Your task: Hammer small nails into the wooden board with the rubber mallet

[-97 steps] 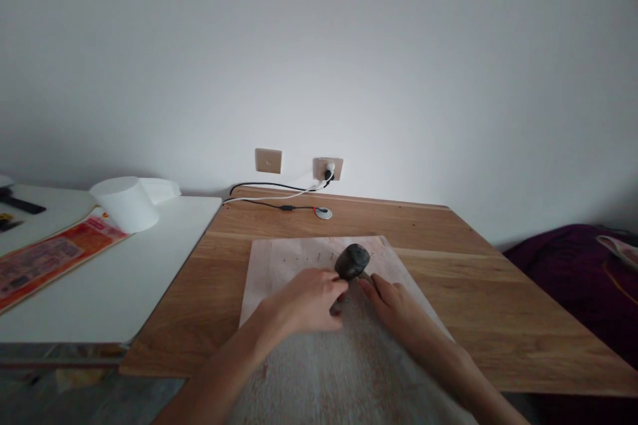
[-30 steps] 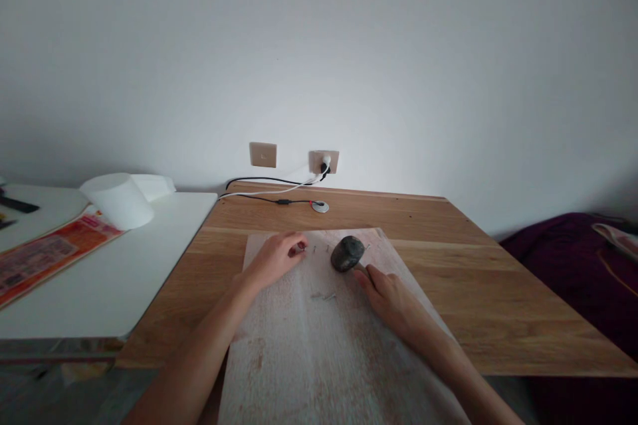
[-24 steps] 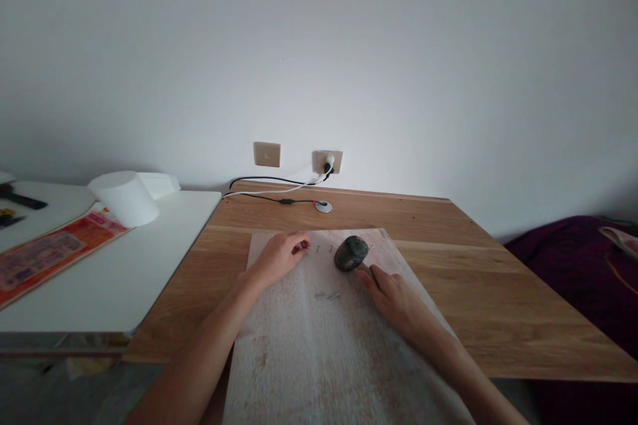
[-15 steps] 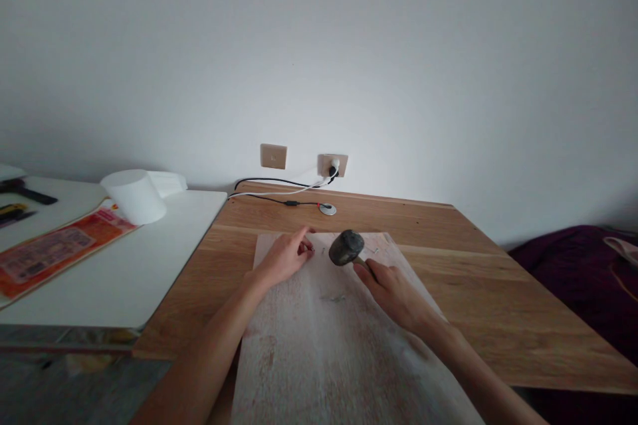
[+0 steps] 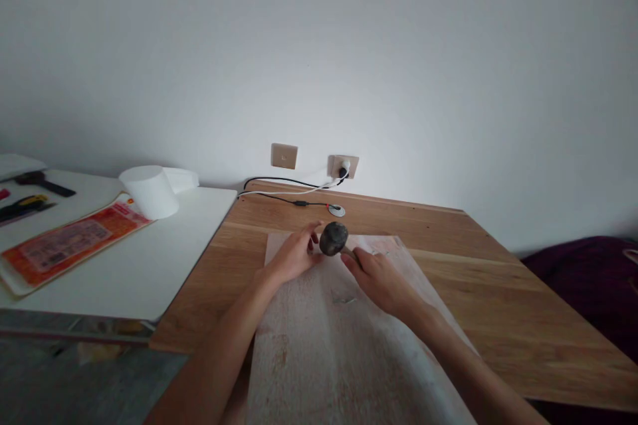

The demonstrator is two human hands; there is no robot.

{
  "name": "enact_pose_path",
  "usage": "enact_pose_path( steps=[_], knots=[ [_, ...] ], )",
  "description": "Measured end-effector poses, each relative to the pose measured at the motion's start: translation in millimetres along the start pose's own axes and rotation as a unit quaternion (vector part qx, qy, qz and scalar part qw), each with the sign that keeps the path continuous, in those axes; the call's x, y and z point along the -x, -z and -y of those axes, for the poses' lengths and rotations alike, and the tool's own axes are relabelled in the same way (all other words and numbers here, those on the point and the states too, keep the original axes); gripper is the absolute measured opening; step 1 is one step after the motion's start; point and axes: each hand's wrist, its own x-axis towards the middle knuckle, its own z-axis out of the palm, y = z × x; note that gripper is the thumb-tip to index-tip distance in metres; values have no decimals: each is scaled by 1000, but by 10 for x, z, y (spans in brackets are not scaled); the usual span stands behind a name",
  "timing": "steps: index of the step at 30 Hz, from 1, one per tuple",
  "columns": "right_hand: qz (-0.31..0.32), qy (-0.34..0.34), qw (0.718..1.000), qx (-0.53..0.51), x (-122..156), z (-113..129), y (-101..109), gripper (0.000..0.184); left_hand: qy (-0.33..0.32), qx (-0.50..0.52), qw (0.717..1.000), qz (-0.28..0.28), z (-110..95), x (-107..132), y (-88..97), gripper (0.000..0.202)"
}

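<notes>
A mallet with a dark, rounded head (image 5: 333,239) and a short handle is held in my right hand (image 5: 376,275), which is wrapped round the handle. The head hovers close to the fingers of my left hand (image 5: 298,254). That hand rests at the far left part of a pale, worn wooden board (image 5: 309,358), thumb and fingers curled together; whatever is between them is too small or hidden to make out. Small thin metal pieces, perhaps nails, lie on the board near its middle (image 5: 343,299) and by its far right edge (image 5: 381,252).
Under the board is a brown wooden table (image 5: 478,292). To the left, a white table (image 5: 149,285) carries a white roll (image 5: 149,192), an orange package (image 5: 74,239) and several tools. Cables (image 5: 299,192) run along the wall to a socket (image 5: 343,167). Dark purple fabric (image 5: 588,279) lies at right.
The mallet head has moved left across the board, up to my left hand. My left fingers have shifted slightly on the board. The whole view has swung a little to the left.
</notes>
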Motion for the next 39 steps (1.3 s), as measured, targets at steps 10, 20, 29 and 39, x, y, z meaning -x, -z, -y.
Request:
enact_pose_path(
  steps=[10, 20, 29, 39],
  knots=[
    [51, -6, 998, -36, 356, -213, 37, 44, 4, -28, 1000, 8, -30, 9, -28, 72],
    [-16, 5, 998, -59, 274, -50, 252, 41, -18, -50, 998, 19, 8, 7, -40, 66],
    [-38, -6, 998, -44, 88, 103, 173, 38, -24, -17, 1000, 10, 10, 22, -3, 87],
    [-7, -15, 996, -83, 190, -69, 175, 43, -8, -31, 999, 9, 27, 18, -23, 70]
  ],
)
